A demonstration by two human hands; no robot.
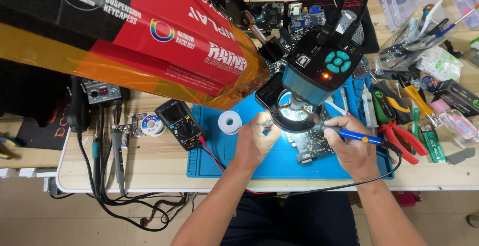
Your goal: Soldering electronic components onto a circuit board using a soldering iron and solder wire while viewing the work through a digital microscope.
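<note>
right hand [353, 148] holds soldering iron [349, 135] over circuit board [313, 148]

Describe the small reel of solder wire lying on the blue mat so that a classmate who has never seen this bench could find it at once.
Start at the blue work mat in the middle of the pale bench. Near its upper left corner, just right of the black multimeter and left of the person's left hand, lies the solder reel. It is a small white round spool with a hole in its middle, unlike the second reel off the mat.
</note>
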